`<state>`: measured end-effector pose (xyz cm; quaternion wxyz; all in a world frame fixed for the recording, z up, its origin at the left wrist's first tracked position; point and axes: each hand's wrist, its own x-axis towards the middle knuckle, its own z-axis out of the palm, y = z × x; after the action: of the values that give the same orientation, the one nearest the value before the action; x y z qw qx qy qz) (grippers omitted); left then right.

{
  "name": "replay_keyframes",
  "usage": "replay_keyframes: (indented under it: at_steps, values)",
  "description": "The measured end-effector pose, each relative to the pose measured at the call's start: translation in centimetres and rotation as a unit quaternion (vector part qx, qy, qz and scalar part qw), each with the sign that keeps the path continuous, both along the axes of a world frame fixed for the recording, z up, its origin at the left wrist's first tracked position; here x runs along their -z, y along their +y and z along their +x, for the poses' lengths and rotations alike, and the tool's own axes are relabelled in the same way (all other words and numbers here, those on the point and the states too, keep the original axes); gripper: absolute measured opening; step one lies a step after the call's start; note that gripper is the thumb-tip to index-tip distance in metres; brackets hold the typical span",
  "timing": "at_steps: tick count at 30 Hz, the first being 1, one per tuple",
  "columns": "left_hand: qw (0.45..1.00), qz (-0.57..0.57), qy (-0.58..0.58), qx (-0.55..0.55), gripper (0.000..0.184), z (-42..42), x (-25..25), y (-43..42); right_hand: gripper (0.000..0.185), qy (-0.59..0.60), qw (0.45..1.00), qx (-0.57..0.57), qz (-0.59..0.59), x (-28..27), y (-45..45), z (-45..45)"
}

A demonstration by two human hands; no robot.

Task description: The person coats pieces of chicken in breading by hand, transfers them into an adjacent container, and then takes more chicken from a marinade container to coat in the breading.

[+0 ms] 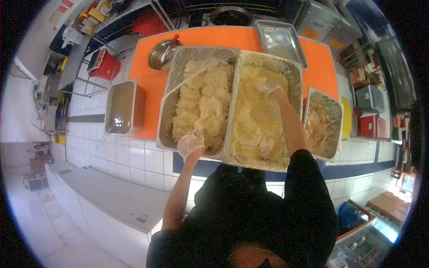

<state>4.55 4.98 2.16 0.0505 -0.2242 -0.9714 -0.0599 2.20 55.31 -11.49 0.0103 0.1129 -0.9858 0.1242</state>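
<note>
My left hand [191, 145], in a clear glove caked with crumbs, is at the near edge of the left metal pan [166, 129]. Its fingers look curled, and whatever they may hold cannot be made out. Crumb-coated pieces [210, 102] lie heaped in that pan, beside a sheet of clear plastic [181, 58] over its far left part. My right hand [270, 87], also gloved, reaches into the yellowish crumbs [250, 116] of the right metal pan [293, 71]. Its fingers stretch leftward, with the tips partly hidden by crumbs. A pale coated piece [267, 146] rests near that pan's front.
Both pans stand on an orange table [201, 35]. Right of them is a smaller pan of pale pieces [319, 123]; a metal container [121, 107] stands at the left. Behind are a bowl with a red-handled utensil [164, 54] and a shallow metal tray [279, 40].
</note>
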Motion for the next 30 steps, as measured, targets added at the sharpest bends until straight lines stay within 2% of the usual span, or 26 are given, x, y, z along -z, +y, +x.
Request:
replay_keyframes:
  at_steps: [1, 2, 6, 9, 13, 15, 16, 19, 21, 23, 25, 26, 27, 28, 29, 30]
  values:
    - [1.000, 0.008, -0.003, -0.008, 0.020, -0.1, 0.1, 0.0, 0.030, 0.012, 0.998, -0.045, 0.031, 2.0, 0.8, -0.2]
    - [1.000, 0.011, -0.009, -0.017, 0.021, -0.2, 0.2, -0.1, 0.030, -0.003, 0.999, -0.033, 0.029, 2.0, 1.1, -0.7]
    - [0.997, 0.014, -0.029, -0.067, 0.030, -1.0, 0.4, -0.2, 0.029, -0.047, 0.987, 0.139, -0.072, -3.5, 0.7, -1.5]
    - [0.996, 0.044, 0.009, -0.075, 0.032, 0.0, 1.1, -0.9, 0.028, -0.030, 0.967, 0.216, -0.131, -7.5, 1.2, -0.8]
    - [0.996, 0.058, -0.045, -0.052, 0.037, -0.1, -0.5, -0.8, 0.027, 0.016, 0.924, 0.286, -0.255, -10.6, 2.3, 0.6]
    - [0.995, 0.049, -0.062, -0.054, 0.037, 0.4, -0.1, -1.0, 0.027, 0.029, 0.884, 0.310, -0.347, -11.4, 2.3, 1.4]
    - [0.997, 0.061, -0.023, -0.046, 0.036, 0.3, 0.5, -1.1, 0.027, 0.028, 0.857, 0.319, -0.404, -11.9, 2.4, 1.8]
    - [0.993, 0.109, 0.045, -0.030, 0.037, 0.3, 0.4, -1.2, 0.028, 0.002, 0.740, 0.328, -0.586, -12.4, 2.0, 3.4]
    - [0.998, 0.060, -0.021, -0.026, 0.038, 0.6, -0.6, -1.3, 0.028, -0.043, 0.646, 0.318, -0.692, -12.3, 1.5, 4.7]
    - [0.997, 0.054, -0.042, -0.040, 0.039, 0.7, -0.8, -1.2, 0.028, -0.080, 0.584, 0.295, -0.753, -11.6, 1.2, 5.9]
    - [0.995, 0.052, -0.061, -0.055, 0.041, 0.1, 0.8, -1.5, 0.035, -0.081, 0.568, 0.250, -0.780, -10.1, 1.1, 7.0]
    - [0.985, 0.171, -0.031, -0.003, 0.042, 0.0, 3.4, -1.8, 0.043, -0.071, 0.563, 0.221, -0.793, -8.8, 1.4, 7.5]
    - [0.974, 0.225, -0.018, 0.026, 0.042, -0.3, 3.4, -1.9, 0.051, -0.061, 0.558, 0.191, -0.805, -7.5, 1.7, 7.9]
    - [0.959, 0.276, -0.007, 0.057, 0.043, -0.7, 3.3, -2.0, 0.049, -0.070, 0.547, 0.211, -0.807, -8.7, -0.2, 8.6]
    - [0.957, 0.265, -0.103, 0.065, 0.043, -1.6, 1.0, -1.2, 0.047, -0.074, 0.542, 0.226, -0.806, -9.7, -2.3, 8.9]
    - [0.953, 0.253, -0.151, 0.075, 0.044, -2.8, 1.0, -0.1, 0.046, -0.079, 0.539, 0.260, -0.797, -11.2, -4.9, 9.1]
